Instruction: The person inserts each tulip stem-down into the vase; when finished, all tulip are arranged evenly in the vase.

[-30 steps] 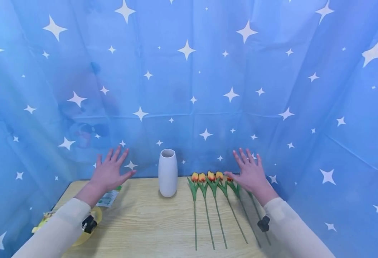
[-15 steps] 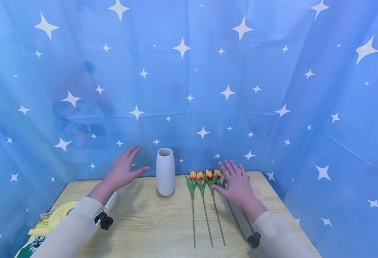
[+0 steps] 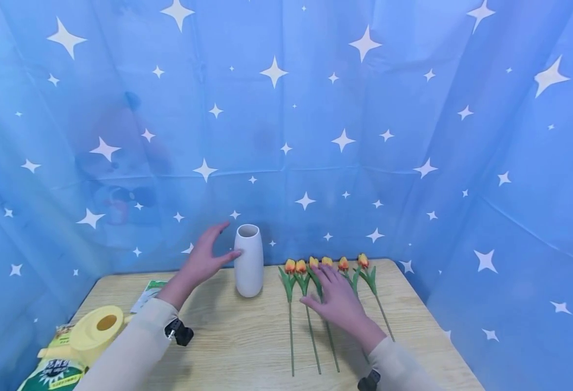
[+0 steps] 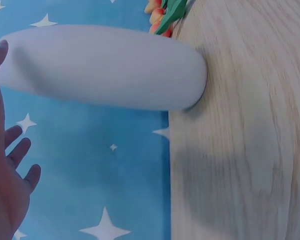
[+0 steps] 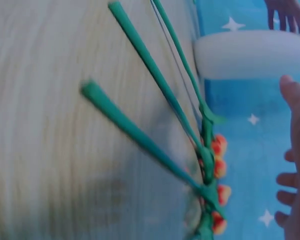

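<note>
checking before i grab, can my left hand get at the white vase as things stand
Probably yes: the left hand is right beside the white vase, and no other object shows between them.

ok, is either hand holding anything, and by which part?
Nothing held. Left hand is open beside the vase, near its top, touch unclear; right hand hovers open over the flowers.

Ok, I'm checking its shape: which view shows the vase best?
The head view: it shows the vase from open mouth to base. The left wrist view shows its side closer, mouth unseen; the right wrist view cuts it off.
</note>
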`<state>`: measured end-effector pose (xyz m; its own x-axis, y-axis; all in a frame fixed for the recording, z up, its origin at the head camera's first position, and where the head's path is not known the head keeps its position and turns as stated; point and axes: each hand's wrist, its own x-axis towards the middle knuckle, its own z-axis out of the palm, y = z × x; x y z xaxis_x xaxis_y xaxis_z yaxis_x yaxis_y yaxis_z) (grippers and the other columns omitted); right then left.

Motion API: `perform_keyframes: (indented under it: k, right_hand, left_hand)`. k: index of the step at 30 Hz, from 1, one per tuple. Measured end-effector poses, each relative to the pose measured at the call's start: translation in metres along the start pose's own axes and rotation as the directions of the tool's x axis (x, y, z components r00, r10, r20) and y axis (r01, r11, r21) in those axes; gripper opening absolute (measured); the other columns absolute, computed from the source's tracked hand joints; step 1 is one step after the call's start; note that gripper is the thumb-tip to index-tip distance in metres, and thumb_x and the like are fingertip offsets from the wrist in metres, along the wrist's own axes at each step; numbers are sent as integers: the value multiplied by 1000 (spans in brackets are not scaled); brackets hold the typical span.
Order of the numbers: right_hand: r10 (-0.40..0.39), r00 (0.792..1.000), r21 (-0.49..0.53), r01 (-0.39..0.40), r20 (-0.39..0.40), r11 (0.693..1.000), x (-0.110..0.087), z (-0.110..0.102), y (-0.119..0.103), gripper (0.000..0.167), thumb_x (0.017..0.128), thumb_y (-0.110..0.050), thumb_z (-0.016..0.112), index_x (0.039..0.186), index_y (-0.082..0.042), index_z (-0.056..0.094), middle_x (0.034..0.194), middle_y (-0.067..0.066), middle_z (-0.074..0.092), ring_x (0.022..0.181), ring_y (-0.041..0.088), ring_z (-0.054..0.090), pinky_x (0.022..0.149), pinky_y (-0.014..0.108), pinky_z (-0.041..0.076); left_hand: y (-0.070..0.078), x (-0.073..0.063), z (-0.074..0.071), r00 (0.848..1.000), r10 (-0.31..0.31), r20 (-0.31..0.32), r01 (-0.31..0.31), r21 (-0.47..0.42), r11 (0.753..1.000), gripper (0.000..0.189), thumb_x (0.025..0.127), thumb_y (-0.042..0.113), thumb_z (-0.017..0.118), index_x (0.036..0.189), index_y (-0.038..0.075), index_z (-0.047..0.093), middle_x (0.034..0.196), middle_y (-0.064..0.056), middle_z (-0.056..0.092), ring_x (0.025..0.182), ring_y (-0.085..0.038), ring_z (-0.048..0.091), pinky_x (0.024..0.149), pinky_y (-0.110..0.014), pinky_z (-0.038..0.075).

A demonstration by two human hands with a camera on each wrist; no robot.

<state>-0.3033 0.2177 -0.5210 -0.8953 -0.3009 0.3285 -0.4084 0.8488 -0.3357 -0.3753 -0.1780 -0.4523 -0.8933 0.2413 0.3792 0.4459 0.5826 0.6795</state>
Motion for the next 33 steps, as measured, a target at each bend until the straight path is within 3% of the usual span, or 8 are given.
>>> perform_keyframes:
  k: [7,13,17,20,25,33]
  right_hand:
    - [85,996,179,-91,38,980,-4,20,-18,91,98,-69,74,162,-8,52,162,22,53,148,47,51,116,67,46]
    - [115,989,304,-138,91,943,-4,37,-24,82,101,-55,79,159,-3,54,157,23,55,143,46,55,113,64,49]
    - [112,987,385,-148,116,911,-4,42,-28,75,101,-42,83,156,0,55,150,27,58,133,46,62,108,64,53]
    - [121,983,436,-171,141,884,-3,44,-31,71,101,-33,84,155,3,56,144,27,60,120,39,67,98,57,58]
    - [152,972,444,-217,176,869,3,49,-36,67,99,-24,87,152,5,57,135,23,63,102,23,66,81,40,59]
    - [202,966,382,-249,158,890,13,60,-44,59,92,-16,91,138,10,64,108,12,67,95,24,64,81,44,58]
  left_hand:
    - [-2,3,22,999,-21,-39,16,-114,993,95,98,57,82,171,16,39,171,-14,44,157,-40,41,125,-66,35]
    - [-1,8,38,998,-19,-65,5,-203,979,88,98,51,84,168,16,44,165,-14,50,151,-39,48,122,-64,41]
    - [3,11,44,996,-27,-81,6,-246,969,87,96,52,86,165,17,47,159,-14,54,147,-41,52,118,-66,44]
    - [6,13,47,995,-40,-88,17,-255,967,86,94,56,87,162,17,50,156,-12,56,144,-40,54,117,-64,47]
    - [10,16,49,993,-57,-100,28,-273,962,81,96,52,87,158,15,52,154,-12,54,142,-40,55,116,-61,49]
    - [12,21,50,992,-59,-110,24,-293,956,72,97,44,87,154,14,54,150,-12,56,141,-37,55,115,-60,49]
